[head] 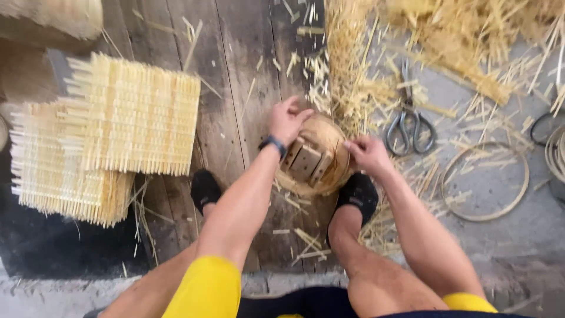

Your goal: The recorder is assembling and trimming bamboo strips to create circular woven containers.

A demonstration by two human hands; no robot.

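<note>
A round bamboo basket frame [331,136] with wooden blocks [306,162] inside it rests on the plank floor between my two feet. My left hand [286,118] grips its far left rim, fingers curled over the edge. At the right rim, my right hand [366,153] pinches the edge. A dark band sits on my left wrist [272,143].
Stacks of woven bamboo mats [132,115] lie at the left. Scissors [409,125] lie at the right among bamboo scraps and shavings [471,35]. A thin bamboo hoop [486,181] lies on the concrete at the right. More hoops [553,147] sit at the right edge.
</note>
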